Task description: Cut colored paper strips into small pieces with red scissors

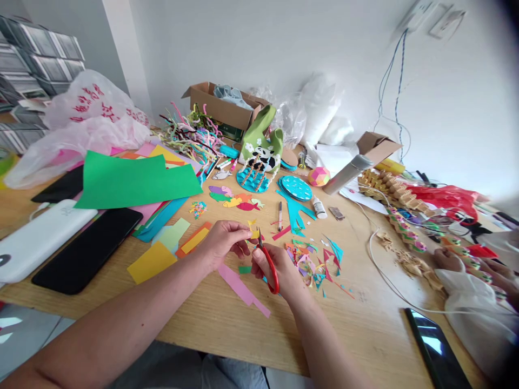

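Between the fingertips of my left hand (231,240) is a small piece of yellow paper (254,232), pinched above the table. My right hand (278,267) grips red-handled scissors (271,265), their blades pointing up at the paper's edge; whether the blades touch it I cannot tell. Beyond my hands lie several paper fish (236,201) in different colours. To the right of my right hand is a pile of coloured paper scraps (316,265). Under my hands a pink paper strip (243,290) lies on the table, and yellow paper (152,263) lies to the left.
Green paper (138,181) tops a stack at left, near a white power bank (48,237) and a black phone (87,251). A grey bottle (348,174) leans beyond the scraps. A white cable (377,265) crosses the right side. Another person's hand (448,260) is at far right.
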A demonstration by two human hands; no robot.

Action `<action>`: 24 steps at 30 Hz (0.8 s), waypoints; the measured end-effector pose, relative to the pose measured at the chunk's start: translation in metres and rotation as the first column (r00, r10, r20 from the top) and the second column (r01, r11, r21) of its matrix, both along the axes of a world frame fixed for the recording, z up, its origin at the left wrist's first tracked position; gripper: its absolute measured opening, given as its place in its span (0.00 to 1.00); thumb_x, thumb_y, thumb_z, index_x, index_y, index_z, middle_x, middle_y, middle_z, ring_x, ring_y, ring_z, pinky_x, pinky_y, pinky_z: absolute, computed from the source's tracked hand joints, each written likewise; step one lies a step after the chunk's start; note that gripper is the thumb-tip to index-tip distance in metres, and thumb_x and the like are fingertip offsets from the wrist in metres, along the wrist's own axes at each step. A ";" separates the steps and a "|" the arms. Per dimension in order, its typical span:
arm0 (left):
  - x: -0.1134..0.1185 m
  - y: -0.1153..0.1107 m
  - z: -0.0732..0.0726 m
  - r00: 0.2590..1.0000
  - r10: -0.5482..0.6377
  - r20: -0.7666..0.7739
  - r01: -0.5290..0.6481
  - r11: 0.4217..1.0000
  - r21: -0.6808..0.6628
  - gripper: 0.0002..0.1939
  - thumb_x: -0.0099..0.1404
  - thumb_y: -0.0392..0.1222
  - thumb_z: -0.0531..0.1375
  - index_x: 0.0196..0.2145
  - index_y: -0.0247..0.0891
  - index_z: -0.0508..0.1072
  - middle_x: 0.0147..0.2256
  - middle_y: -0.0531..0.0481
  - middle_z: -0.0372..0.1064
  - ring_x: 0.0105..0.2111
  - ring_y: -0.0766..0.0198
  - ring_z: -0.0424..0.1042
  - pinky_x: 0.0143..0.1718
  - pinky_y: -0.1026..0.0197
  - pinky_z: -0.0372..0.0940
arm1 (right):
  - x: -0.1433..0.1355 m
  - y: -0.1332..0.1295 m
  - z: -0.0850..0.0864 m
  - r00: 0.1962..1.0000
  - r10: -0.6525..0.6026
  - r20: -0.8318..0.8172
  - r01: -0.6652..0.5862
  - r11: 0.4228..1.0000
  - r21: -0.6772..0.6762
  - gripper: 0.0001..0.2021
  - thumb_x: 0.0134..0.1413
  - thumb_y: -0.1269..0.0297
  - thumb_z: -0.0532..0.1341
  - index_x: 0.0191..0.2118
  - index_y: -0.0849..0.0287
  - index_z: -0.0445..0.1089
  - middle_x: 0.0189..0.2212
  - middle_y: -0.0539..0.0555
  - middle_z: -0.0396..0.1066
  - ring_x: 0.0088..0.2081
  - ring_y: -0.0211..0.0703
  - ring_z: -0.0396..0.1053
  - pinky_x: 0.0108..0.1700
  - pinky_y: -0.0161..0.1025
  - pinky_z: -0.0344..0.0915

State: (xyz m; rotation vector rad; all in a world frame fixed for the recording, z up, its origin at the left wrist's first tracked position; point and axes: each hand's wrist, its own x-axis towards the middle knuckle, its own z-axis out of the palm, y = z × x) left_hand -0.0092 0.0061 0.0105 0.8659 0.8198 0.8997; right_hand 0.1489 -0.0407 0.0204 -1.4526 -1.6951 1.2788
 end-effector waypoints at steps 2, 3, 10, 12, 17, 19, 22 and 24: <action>0.000 0.000 0.000 1.000 0.000 0.001 0.000 1.000 -0.002 0.09 0.50 0.41 0.65 0.26 0.31 0.76 0.24 0.47 0.73 0.18 0.68 0.69 0.16 0.68 0.61 | 0.000 0.000 0.000 1.000 -0.008 0.001 0.008 1.000 -0.007 0.25 0.54 0.40 0.56 0.25 0.61 0.64 0.18 0.52 0.68 0.19 0.36 0.64 0.22 0.32 0.58; 0.000 0.000 0.000 1.000 0.001 0.003 -0.001 1.000 -0.004 0.09 0.50 0.41 0.65 0.26 0.31 0.76 0.24 0.47 0.73 0.18 0.68 0.69 0.16 0.68 0.61 | 0.000 0.000 0.000 1.000 -0.013 0.000 0.013 1.000 -0.011 0.25 0.53 0.40 0.56 0.25 0.61 0.64 0.18 0.52 0.68 0.19 0.36 0.64 0.21 0.32 0.58; 0.000 -0.001 0.002 1.000 0.010 0.008 -0.010 1.000 -0.019 0.10 0.50 0.42 0.65 0.27 0.31 0.76 0.26 0.46 0.74 0.18 0.69 0.69 0.17 0.68 0.61 | -0.001 0.000 -0.002 1.000 -0.027 -0.007 0.027 1.000 -0.016 0.26 0.52 0.38 0.56 0.26 0.61 0.64 0.18 0.52 0.68 0.19 0.36 0.64 0.22 0.32 0.58; 0.000 -0.001 0.002 1.000 0.009 0.004 -0.009 1.000 -0.013 0.10 0.50 0.42 0.65 0.27 0.31 0.76 0.26 0.46 0.74 0.18 0.69 0.69 0.17 0.68 0.61 | -0.001 0.000 -0.002 1.000 -0.022 0.000 0.022 1.000 -0.011 0.26 0.53 0.38 0.56 0.26 0.61 0.64 0.18 0.52 0.67 0.19 0.36 0.63 0.21 0.32 0.58; 0.001 -0.001 0.000 1.000 0.002 -0.004 -0.002 1.000 0.001 0.09 0.50 0.42 0.65 0.27 0.32 0.75 0.26 0.46 0.74 0.18 0.68 0.69 0.17 0.67 0.61 | -0.002 0.000 -0.001 0.999 -0.032 0.022 0.032 0.999 -0.009 0.27 0.52 0.37 0.55 0.27 0.61 0.64 0.18 0.51 0.67 0.18 0.36 0.62 0.20 0.32 0.56; 0.001 -0.001 -0.001 1.000 0.000 -0.003 0.000 1.000 0.002 0.09 0.50 0.42 0.65 0.27 0.32 0.76 0.27 0.46 0.75 0.18 0.68 0.69 0.17 0.66 0.61 | -0.001 0.000 -0.001 0.999 -0.033 0.027 0.034 0.999 -0.007 0.27 0.52 0.36 0.55 0.27 0.61 0.64 0.18 0.52 0.67 0.18 0.36 0.63 0.20 0.32 0.56; 0.001 -0.001 -0.002 1.000 -0.003 -0.005 0.003 1.000 0.003 0.09 0.51 0.42 0.65 0.27 0.32 0.76 0.27 0.46 0.75 0.18 0.68 0.69 0.17 0.66 0.61 | 0.000 0.000 -0.003 0.999 -0.035 0.020 0.035 0.999 -0.003 0.27 0.52 0.37 0.56 0.28 0.61 0.65 0.18 0.52 0.68 0.18 0.36 0.63 0.20 0.32 0.57; 0.001 -0.001 -0.002 1.000 -0.005 -0.003 0.005 1.000 0.003 0.09 0.51 0.42 0.64 0.27 0.32 0.76 0.26 0.46 0.74 0.19 0.68 0.69 0.18 0.66 0.61 | 0.001 0.000 -0.004 0.999 -0.030 0.016 0.030 1.000 0.002 0.26 0.53 0.38 0.56 0.28 0.61 0.65 0.18 0.52 0.68 0.19 0.36 0.63 0.21 0.32 0.58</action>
